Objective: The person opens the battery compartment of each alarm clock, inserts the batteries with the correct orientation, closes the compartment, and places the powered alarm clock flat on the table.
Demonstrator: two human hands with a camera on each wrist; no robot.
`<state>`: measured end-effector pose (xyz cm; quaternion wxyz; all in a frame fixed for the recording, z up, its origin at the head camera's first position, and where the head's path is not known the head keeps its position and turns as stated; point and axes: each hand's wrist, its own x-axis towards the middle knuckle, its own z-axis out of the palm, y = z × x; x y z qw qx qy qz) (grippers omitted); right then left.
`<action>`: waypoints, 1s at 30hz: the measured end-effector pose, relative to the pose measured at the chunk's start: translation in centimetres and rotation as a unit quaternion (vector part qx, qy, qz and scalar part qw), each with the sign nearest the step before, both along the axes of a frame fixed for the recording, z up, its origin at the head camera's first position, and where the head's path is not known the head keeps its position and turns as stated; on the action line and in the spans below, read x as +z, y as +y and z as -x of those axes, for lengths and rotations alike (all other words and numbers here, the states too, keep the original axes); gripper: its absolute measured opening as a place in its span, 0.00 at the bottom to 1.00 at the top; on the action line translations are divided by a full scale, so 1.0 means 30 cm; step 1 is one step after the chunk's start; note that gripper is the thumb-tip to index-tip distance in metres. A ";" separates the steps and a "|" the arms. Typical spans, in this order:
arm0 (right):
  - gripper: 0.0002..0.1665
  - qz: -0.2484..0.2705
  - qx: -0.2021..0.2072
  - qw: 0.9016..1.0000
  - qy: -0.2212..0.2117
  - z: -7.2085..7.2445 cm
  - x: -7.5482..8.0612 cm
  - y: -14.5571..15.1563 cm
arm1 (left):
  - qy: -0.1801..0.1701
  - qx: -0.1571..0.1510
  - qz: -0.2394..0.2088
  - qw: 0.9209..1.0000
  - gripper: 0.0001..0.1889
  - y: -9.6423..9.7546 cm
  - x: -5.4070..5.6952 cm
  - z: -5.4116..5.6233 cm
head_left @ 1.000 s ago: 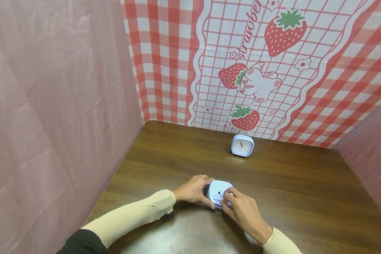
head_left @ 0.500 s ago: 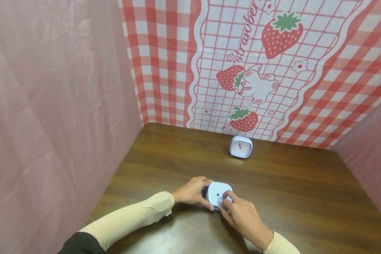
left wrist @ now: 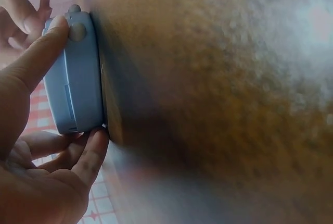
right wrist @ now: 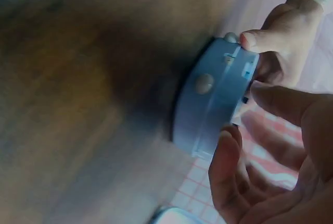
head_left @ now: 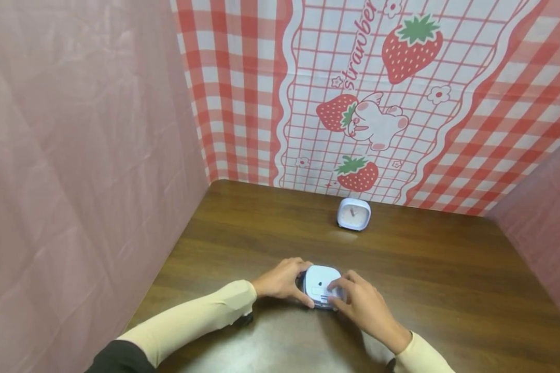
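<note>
A pale-blue alarm clock (head_left: 316, 280) lies face down on the table, its back turned up. My left hand (head_left: 284, 280) grips it from the left, thumb on the near side by a round foot (left wrist: 77, 32) and fingers around the far side. My right hand (head_left: 366, 305) is at the right part of the clock's back, thumb and fingers bent and spread apart at a small slotted panel (head_left: 324, 297). In the right wrist view, fingertips (right wrist: 227, 138) are at the clock's edge; whether they hold any small part is unclear.
A second pale clock (head_left: 353, 214) stands upright at the back of the wooden table (head_left: 242, 228), facing me. A strawberry-print cloth (head_left: 317, 62) hangs behind it. Pink cloth (head_left: 93, 155) walls the left side, and more hangs on the right.
My right hand has shifted slightly right and its thumb and fingers have spread, uncovering more of the clock's back. The left hand keeps its grip on the clock.
</note>
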<state>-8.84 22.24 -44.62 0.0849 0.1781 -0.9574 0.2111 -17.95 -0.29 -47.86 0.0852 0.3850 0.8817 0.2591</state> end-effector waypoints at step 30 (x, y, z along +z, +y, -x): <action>0.44 0.155 -0.062 0.976 -0.141 0.024 -0.052 0.031 | -0.171 -0.044 -0.189 0.966 0.44 -0.049 -0.026 0.045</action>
